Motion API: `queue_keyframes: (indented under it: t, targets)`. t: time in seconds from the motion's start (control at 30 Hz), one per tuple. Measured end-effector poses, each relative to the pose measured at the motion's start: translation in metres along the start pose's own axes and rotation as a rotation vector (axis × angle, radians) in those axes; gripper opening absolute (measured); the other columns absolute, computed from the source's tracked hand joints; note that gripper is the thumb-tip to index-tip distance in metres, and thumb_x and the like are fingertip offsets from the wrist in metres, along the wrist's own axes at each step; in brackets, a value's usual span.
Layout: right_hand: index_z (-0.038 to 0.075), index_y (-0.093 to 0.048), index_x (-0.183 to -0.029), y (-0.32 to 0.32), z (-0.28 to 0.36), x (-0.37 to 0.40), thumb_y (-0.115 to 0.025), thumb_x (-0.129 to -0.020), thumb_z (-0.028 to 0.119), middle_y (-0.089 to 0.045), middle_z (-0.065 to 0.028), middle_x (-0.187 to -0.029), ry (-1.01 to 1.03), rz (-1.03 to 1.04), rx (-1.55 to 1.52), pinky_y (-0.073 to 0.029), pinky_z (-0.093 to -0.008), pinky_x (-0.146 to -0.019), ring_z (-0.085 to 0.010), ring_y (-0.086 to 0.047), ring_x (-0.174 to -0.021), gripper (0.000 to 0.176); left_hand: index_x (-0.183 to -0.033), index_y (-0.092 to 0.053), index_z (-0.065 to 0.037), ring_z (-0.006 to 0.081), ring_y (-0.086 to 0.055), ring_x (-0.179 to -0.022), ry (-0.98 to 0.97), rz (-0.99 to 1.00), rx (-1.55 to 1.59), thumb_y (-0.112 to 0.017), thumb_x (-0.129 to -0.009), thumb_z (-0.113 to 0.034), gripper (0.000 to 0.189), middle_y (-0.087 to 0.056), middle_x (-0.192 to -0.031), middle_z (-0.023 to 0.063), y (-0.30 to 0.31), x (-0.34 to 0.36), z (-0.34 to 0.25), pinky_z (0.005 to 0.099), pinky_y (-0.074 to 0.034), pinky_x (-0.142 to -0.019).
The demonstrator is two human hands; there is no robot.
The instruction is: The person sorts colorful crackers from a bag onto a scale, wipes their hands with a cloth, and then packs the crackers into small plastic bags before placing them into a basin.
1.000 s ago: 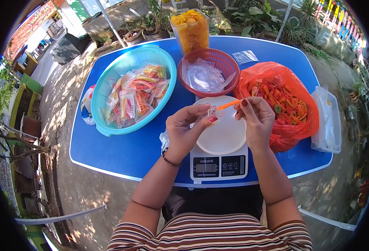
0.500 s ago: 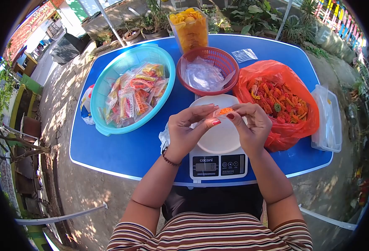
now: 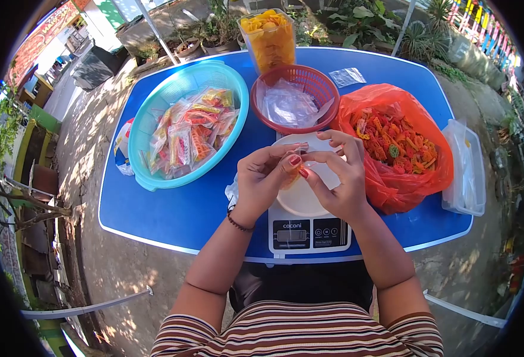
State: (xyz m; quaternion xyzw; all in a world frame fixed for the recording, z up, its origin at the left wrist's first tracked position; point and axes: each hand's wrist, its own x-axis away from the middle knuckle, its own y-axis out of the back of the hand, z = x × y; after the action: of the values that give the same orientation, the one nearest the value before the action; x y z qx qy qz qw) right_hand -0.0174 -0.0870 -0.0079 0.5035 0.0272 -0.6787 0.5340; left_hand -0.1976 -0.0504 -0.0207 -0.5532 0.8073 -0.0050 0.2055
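Observation:
Over the white bowl (image 3: 300, 204) on a kitchen scale (image 3: 303, 243), both hands are at a small clear plastic bag (image 3: 290, 178) with orange snack pieces inside. My left hand (image 3: 268, 181) pinches the bag's upper edge between thumb and fingers. My right hand (image 3: 340, 181) has its thumb and index finger at the bag's right side, its other fingers raised and spread. Part of the bag is hidden behind the fingers. Right of the hands, a red plastic bag (image 3: 386, 193) is opened around loose orange and red snack pieces (image 3: 401, 143).
A turquoise basket (image 3: 146, 169) holds several filled packets at left. A red basket (image 3: 324, 95) with clear bags stands behind the bowl, near a tall container of yellow chips (image 3: 271, 44). A clear plastic box (image 3: 467, 172) sits at the right edge of the blue table (image 3: 167, 214).
The small bag has turned from lying sideways between the hands to hanging more upright. My right hand has moved left, closer to my left hand, and its outer fingers have lifted.

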Motion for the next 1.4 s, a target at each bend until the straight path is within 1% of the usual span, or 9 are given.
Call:
queue_keyframes:
  t: [0.13,0.33,0.43,0.63,0.83,0.93,1.03,1.23,1.4]
  targets:
    - [0.009,-0.071,-0.091,0.004,0.002,-0.001,-0.077,-0.075,0.015,-0.06,-0.0097,-0.121,0.043,-0.037,0.137,-0.042,-0.0401,-0.094,-0.0293,-0.051,-0.111,0.018,-0.113,-0.068,0.007,0.0187,-0.07,-0.101,0.0,0.022,-0.028,-0.068,-0.096,-0.012,0.025,-0.073,-0.114,0.0185,-0.003,0.0,-0.001,0.0311,-0.057,-0.09]
    - [0.006,-0.067,-0.086,0.003,-0.007,0.0,-0.079,-0.08,0.013,-0.06,-0.0119,-0.118,-0.147,0.041,-0.465,-0.041,-0.0366,-0.093,-0.0243,-0.052,-0.111,0.015,-0.112,-0.068,0.006,0.0143,-0.07,-0.093,0.025,0.011,-0.017,-0.068,-0.096,-0.012,0.023,-0.074,-0.108,0.0153,-0.002,0.0,-0.006,0.0276,-0.058,-0.084]
    - [0.005,-0.066,-0.088,0.001,-0.01,0.001,-0.077,-0.083,0.01,-0.06,-0.0125,-0.117,-0.194,-0.016,-0.574,-0.042,-0.0339,-0.092,-0.0219,-0.053,-0.109,0.013,-0.112,-0.067,0.005,0.0124,-0.07,-0.089,0.002,-0.002,-0.058,-0.07,-0.095,-0.011,0.023,-0.074,-0.104,0.0126,0.001,0.002,0.002,0.026,-0.058,-0.08]
    - [0.004,-0.066,-0.093,0.004,0.0,-0.002,-0.074,-0.085,0.005,-0.061,-0.0117,-0.114,-0.217,-0.079,-0.428,-0.045,-0.0328,-0.088,-0.0213,-0.058,-0.104,0.011,-0.111,-0.067,0.003,0.0126,-0.069,-0.093,-0.039,-0.034,-0.025,-0.072,-0.094,-0.011,0.023,-0.073,-0.102,0.0112,-0.003,0.003,0.004,0.0252,-0.056,-0.081]
    - [0.004,-0.066,-0.098,-0.006,-0.009,0.003,-0.074,-0.084,0.008,-0.063,-0.0126,-0.111,-0.043,-0.073,-0.387,-0.048,-0.0343,-0.085,-0.0233,-0.06,-0.101,0.017,-0.116,-0.067,0.005,0.0114,-0.069,-0.094,-0.004,-0.004,-0.023,-0.07,-0.094,-0.006,0.025,-0.073,-0.105,0.0099,0.004,0.003,0.001,0.0249,-0.055,-0.083]
    - [0.004,-0.066,-0.098,-0.006,0.001,0.004,-0.076,-0.082,0.009,-0.063,-0.014,-0.111,-0.223,-0.111,-0.535,-0.049,-0.0351,-0.089,-0.0259,-0.061,-0.102,0.019,-0.114,-0.068,0.004,0.012,-0.069,-0.095,0.009,-0.012,-0.016,-0.071,-0.094,-0.006,0.023,-0.073,-0.107,0.0117,0.003,0.003,0.002,0.0258,-0.056,-0.085]
    - [0.004,-0.066,-0.095,-0.006,-0.006,0.003,-0.077,-0.08,0.011,-0.063,-0.0144,-0.111,-0.029,-0.098,-0.306,-0.048,-0.0359,-0.087,-0.027,-0.06,-0.103,0.02,-0.112,-0.069,0.004,0.0137,-0.07,-0.097,-0.012,-0.001,0.039,-0.071,-0.093,-0.007,0.022,-0.074,-0.109,0.013,-0.002,0.001,0.001,0.0271,-0.056,-0.087]
    - [0.003,-0.068,-0.086,0.001,-0.002,0.001,-0.076,-0.08,0.017,-0.063,-0.0157,-0.112,0.014,-0.072,-0.098,-0.046,-0.0374,-0.086,-0.0271,-0.056,-0.1,0.017,-0.112,-0.069,0.003,0.0165,-0.071,-0.1,-0.033,0.033,-0.053,-0.074,-0.091,-0.007,0.024,-0.074,-0.111,0.0135,0.002,0.003,0.004,0.0295,-0.056,-0.09]
    - [0.002,-0.07,-0.086,-0.002,-0.006,0.005,-0.075,-0.081,0.017,-0.063,-0.0162,-0.116,-0.045,-0.1,-0.259,-0.044,-0.0364,-0.086,-0.0261,-0.055,-0.1,0.017,-0.114,-0.07,0.002,0.0166,-0.071,-0.1,-0.035,0.051,-0.092,-0.074,-0.091,-0.009,0.025,-0.074,-0.111,0.0133,-0.001,0.003,-0.001,0.0301,-0.056,-0.09]
